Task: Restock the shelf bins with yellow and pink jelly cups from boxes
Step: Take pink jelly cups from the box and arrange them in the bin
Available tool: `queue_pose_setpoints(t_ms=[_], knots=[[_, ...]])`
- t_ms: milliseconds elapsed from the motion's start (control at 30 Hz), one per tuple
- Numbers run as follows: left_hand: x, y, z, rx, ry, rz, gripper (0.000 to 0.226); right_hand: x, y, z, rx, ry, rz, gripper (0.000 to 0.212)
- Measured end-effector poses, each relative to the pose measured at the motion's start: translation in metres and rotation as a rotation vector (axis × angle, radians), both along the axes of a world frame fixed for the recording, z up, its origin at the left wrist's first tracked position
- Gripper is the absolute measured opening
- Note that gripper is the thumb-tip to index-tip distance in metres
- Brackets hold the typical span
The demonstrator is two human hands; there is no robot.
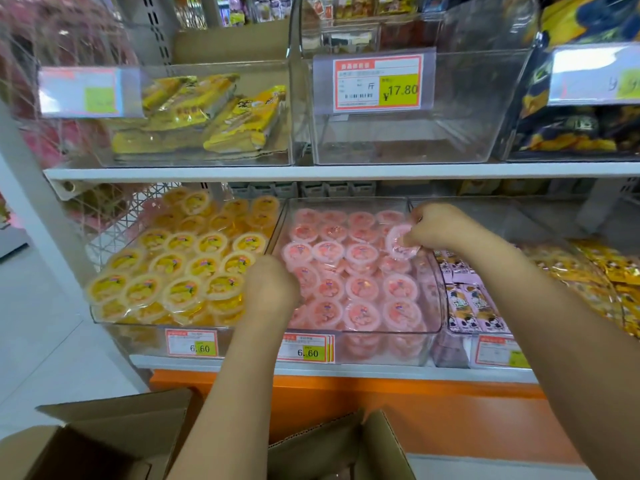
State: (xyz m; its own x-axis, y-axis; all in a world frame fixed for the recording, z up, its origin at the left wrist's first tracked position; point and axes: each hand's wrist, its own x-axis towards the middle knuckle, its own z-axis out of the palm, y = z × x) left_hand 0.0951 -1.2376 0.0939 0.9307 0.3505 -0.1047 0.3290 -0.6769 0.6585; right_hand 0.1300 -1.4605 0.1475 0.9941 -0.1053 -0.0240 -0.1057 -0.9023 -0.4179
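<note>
– Shop shelving rises in front of you, with clear bins on the lower shelf. The yellow bin [145, 337] on the left is packed with yellow jelly cups [180, 258] lying lids up. Why is your right hand [440, 226] so far back?

– Because the pink bin [346, 200] has flat rows of pink jelly cups [362, 284] almost everywhere else. The right rear side looks like the spot left to fill. You hold one pink jelly cup [398, 242] there, tilted on its edge against the cups beside it, probably so it can be slid down into the row.

– And the grip?

– Your fingertips are curled in and pinch the cup's rim; the fingers are closed narrow on it, not spread.

– What about your left hand [272, 284]?

– It reaches over the front left corner of the pink bin, just above the cups, perhaps steadying the row. Its back faces the camera and hides the fingers, so I cannot tell whether it holds anything.

– The supply?

– Two open cardboard boxes [114, 434] sit low beside you, below the shelf. Their contents are not visible.
</note>
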Motion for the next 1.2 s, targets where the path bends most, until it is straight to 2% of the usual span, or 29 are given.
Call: queue_pose_setpoints(t_ms=[67, 200, 433, 567, 667, 800, 900, 1000, 1067, 1200], knots=[[-0.002, -0.004, -0.002, 0.094, -0.052, 0.015, 0.008, 0.004, 0.002, 0.001, -0.107, 0.051, 0.042, 0.038], [0.002, -0.005, -0.013, 0.139, -0.113, 0.030, 0.028, 0.015, 0.007, -0.004, -0.240, 0.022, 0.024, 0.020], [0.001, 0.004, -0.016, 0.231, -0.118, -0.055, 0.025, 0.032, 0.009, -0.025, -0.304, -0.072, 0.009, 0.026], [0.000, 0.008, -0.020, 0.220, -0.208, -0.118, 0.028, 0.031, 0.003, -0.027, -0.399, -0.147, 0.068, 0.020], [-0.004, 0.009, -0.019, 0.249, -0.207, -0.199, 0.034, 0.026, -0.005, -0.025, -0.383, -0.117, 0.134, 0.013], [0.001, 0.009, -0.016, 0.292, -0.152, -0.226, 0.038, 0.015, -0.010, -0.021, -0.344, -0.048, 0.268, 0.029], [0.004, 0.010, -0.013, 0.335, -0.140, -0.235, 0.036, 0.010, -0.007, -0.021, -0.437, -0.007, 0.336, 0.040], [0.003, 0.010, -0.013, 0.368, -0.127, -0.241, 0.040, 0.011, -0.005, -0.022, -0.519, -0.018, 0.355, 0.041], [-0.001, 0.011, -0.012, 0.359, -0.128, -0.239, 0.041, 0.011, -0.005, -0.024, -0.504, -0.027, 0.353, 0.039], [-0.016, 0.014, -0.010, 0.291, -0.209, -0.242, 0.042, 0.010, -0.006, -0.029, -0.529, -0.055, 0.334, 0.032]])
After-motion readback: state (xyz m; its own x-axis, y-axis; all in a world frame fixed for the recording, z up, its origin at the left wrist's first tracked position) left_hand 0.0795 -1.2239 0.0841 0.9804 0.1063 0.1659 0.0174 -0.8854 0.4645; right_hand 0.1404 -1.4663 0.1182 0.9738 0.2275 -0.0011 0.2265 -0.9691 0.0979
